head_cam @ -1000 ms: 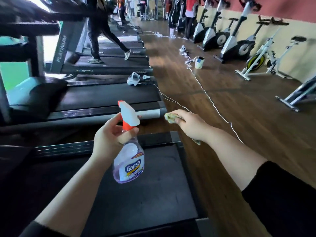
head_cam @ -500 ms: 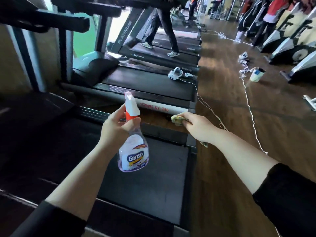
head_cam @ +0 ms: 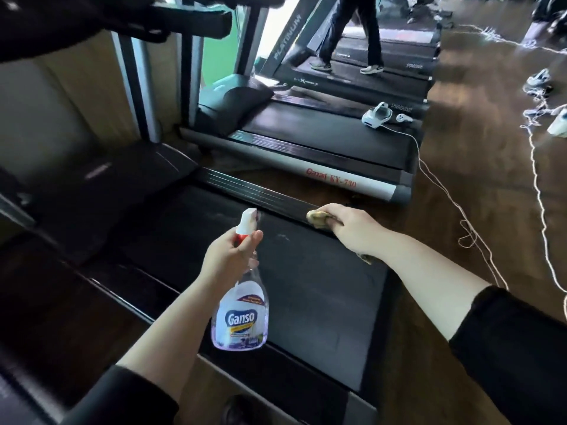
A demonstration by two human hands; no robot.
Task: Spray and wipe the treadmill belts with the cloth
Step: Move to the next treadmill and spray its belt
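Head view: left hand [head_cam: 228,262] is gripping the spray bottle [head_cam: 241,314], aiming at the belt [head_cam: 322,299]; right hand [head_cam: 352,226] is clutching the cloth [head_cam: 317,218], wiping likely next.

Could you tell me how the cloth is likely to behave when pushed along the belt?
The cloth is probably soft and floppy: it bunches in the right hand, a corner drooping below the wrist. It looks light, and would likely crumple rather than slide stiffly over the treadmill belt.

Bottle [head_cam: 241,314] left of cloth [head_cam: 317,219], over belt [head_cam: 322,302]
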